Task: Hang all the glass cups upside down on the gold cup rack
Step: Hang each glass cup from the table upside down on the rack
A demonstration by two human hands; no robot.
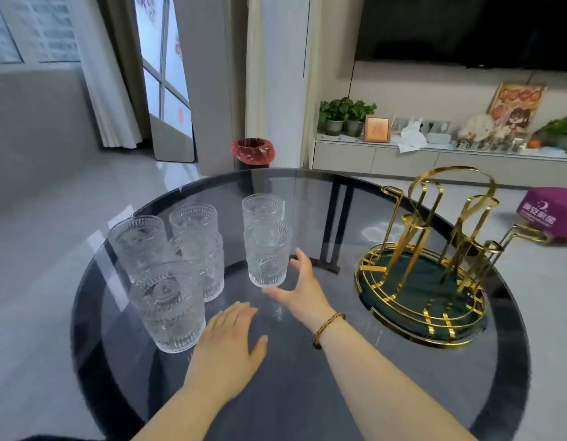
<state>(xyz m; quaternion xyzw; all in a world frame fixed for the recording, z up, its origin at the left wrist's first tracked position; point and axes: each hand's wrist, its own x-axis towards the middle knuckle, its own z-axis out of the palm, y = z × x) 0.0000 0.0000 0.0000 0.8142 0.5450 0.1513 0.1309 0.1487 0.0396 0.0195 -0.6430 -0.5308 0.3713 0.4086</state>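
Several embossed glass cups stand upright on the round glass table. The nearest cup is at the front left, with others behind it. A middle cup stands in front of another cup. The gold cup rack on its dark green tray stands at the right, with no cup on its prongs. My right hand is open, its fingers spread just right of the middle cup's base. My left hand lies flat and open beside the nearest cup.
Beyond the table's far edge are a red-lined bin, a low cabinet with plants and a purple stool. Bare glass lies between the cups and the rack.
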